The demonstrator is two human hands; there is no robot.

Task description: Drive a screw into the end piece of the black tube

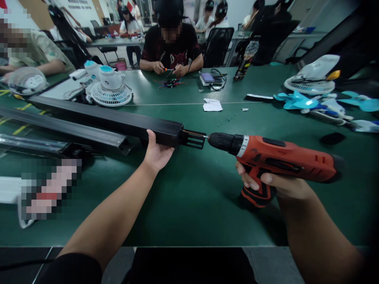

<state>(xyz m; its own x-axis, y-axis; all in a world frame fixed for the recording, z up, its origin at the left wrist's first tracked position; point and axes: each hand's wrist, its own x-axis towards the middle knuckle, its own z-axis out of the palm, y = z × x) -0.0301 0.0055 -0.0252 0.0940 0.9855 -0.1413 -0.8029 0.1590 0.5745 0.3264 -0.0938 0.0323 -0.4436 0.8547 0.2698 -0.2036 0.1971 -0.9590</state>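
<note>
My right hand (275, 183) is wrapped round the grip of a red and black cordless drill (291, 156), whose chuck points left. The thin bit in the chuck reaches the slotted black bracket (194, 139) at the end of a long black metal beam (118, 118). I cannot tell whether the bit sits in a screw there. My left hand (160, 152) grips the near end of that beam from below, thumb up along its side, other fingers hidden beneath. The beam runs off to the back left.
More dark metal profiles (65, 126) lie at left, near a blurred-out pinkish object (53, 189). White fan parts (111, 88) stand behind the beam; blue fan blades (297, 101) lie at right. Paper scraps (212, 105) and a bottle (247, 59) are farther back. A person (170, 43) works opposite.
</note>
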